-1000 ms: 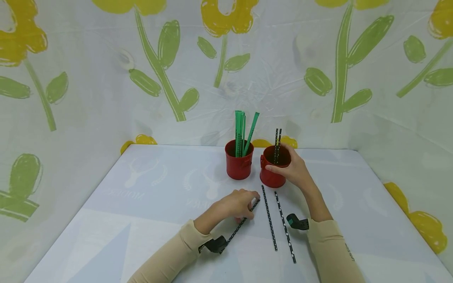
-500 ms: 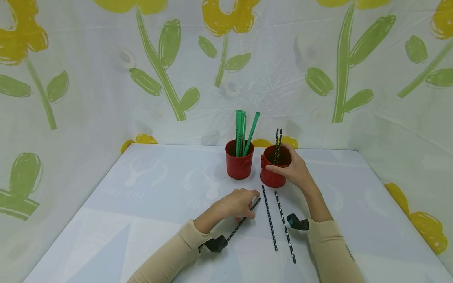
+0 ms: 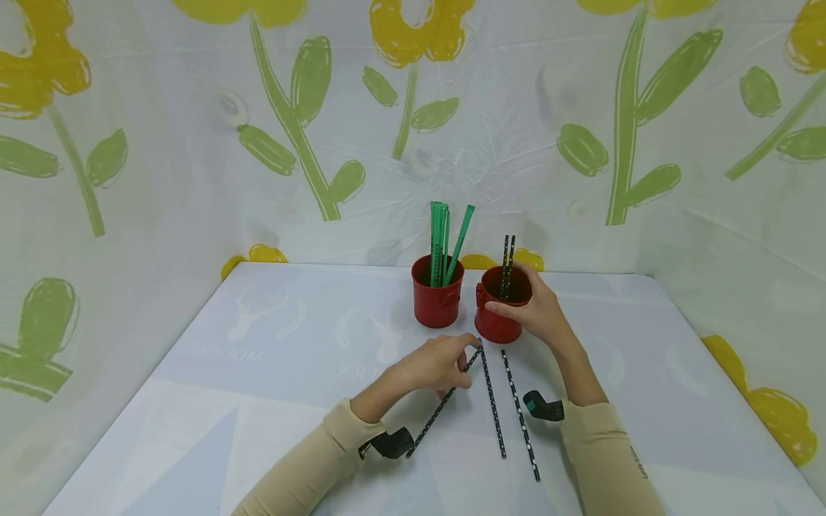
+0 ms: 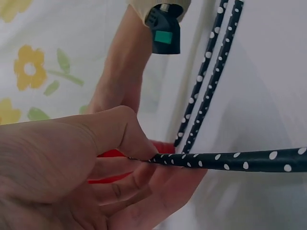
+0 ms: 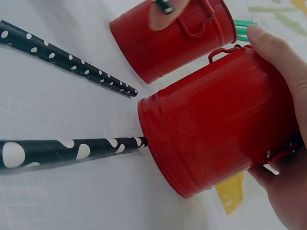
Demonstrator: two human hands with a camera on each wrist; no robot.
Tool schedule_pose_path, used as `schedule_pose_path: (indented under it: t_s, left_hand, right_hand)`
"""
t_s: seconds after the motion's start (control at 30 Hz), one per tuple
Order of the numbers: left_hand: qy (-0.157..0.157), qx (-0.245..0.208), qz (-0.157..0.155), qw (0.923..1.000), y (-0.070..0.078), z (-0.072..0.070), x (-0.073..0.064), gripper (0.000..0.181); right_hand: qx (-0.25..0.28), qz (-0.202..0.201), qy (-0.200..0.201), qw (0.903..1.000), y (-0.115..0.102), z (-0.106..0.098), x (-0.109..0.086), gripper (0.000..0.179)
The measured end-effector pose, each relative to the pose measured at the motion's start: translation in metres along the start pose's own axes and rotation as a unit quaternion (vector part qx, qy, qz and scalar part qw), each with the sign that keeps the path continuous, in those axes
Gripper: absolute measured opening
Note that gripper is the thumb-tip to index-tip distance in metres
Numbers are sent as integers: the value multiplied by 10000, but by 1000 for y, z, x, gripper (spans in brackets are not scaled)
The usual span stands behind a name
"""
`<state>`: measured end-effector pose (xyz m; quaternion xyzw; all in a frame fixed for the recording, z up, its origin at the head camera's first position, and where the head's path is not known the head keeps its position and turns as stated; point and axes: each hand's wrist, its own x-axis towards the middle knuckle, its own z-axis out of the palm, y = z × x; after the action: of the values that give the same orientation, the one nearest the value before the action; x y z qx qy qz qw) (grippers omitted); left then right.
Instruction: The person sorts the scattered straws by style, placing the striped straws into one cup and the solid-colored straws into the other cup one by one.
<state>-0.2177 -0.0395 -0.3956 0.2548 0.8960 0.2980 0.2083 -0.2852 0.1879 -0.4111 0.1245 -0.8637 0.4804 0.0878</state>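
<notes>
My left hand (image 3: pixel 434 363) pinches a black straw with white dots (image 4: pixel 240 162) between thumb and fingers. The straw slants, its far end overlapping the top of a straw lying on the table in the head view. My right hand (image 3: pixel 538 304) grips the right red bucket (image 5: pixel 216 120) around its rim, thumb at the near side. Two dotted black straws (image 3: pixel 506 258) stand up inside that bucket. On the table between my forearms lie two more, one dotted straw (image 3: pixel 493 401) and, right of it, a larger-dotted straw (image 3: pixel 520 416).
Left of the gripped bucket stands another red bucket (image 3: pixel 435 308) holding several green strips (image 3: pixel 439 236). Both buckets are near the back edge of the pale table (image 3: pixel 258 401). A flower-printed sheet (image 3: pixel 490 129) hangs behind and at the sides.
My left hand has moved forward and slightly right with the pinched straw, towards the right bucket. My right hand and the bucket it holds have stayed in place.
</notes>
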Motion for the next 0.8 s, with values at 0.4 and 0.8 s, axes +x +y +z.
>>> schedule_pose_path:
  t_s: [0.4, 0.8]
  left_hand:
    - [954, -392, 964, 9900, 1, -12, -4, 56]
    - [2438, -704, 1677, 9526, 2, -18, 3, 56]
  right_hand:
    - [-50, -62, 20, 10000, 1, 0, 0, 90]
    - [4, -127, 9, 9999, 3, 1, 0, 89]
